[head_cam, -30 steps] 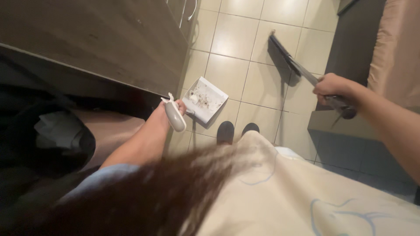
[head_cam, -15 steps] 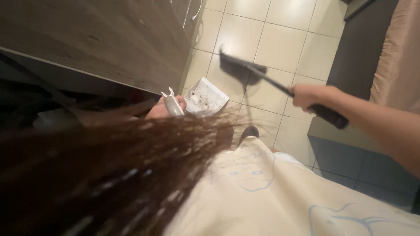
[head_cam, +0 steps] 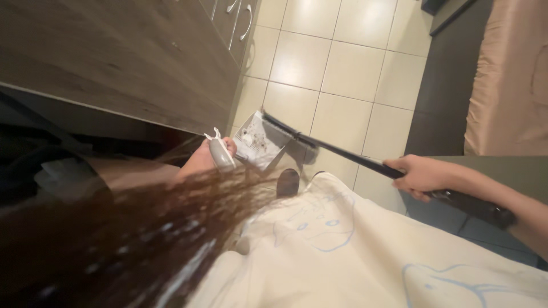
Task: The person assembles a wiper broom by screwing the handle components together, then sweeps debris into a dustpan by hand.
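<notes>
My left hand [head_cam: 206, 157] grips the grey handle [head_cam: 218, 154] of a white dustpan [head_cam: 255, 145], which rests on the tiled floor and holds dark crumbs and dust. My right hand [head_cam: 420, 173] is closed around the black handle of a broom [head_cam: 342, 153]. The broom's dark bristle head [head_cam: 285, 130] lies at the dustpan's open edge. My long brown hair [head_cam: 131, 239] hangs across the lower left and hides most of my left arm. A dark shoe [head_cam: 287, 182] shows just below the dustpan.
A wooden desk top [head_cam: 114, 51] fills the upper left, with cabinet doors and metal handles [head_cam: 240, 14] beyond it. Beige floor tiles [head_cam: 348, 63] spread ahead. A bed with a tan cover [head_cam: 508, 80] and dark frame stands at the right.
The broom head has swept in from the tiles further out to the dustpan's edge. My right hand has dropped lower and to the right. The dustpan has stayed in place.
</notes>
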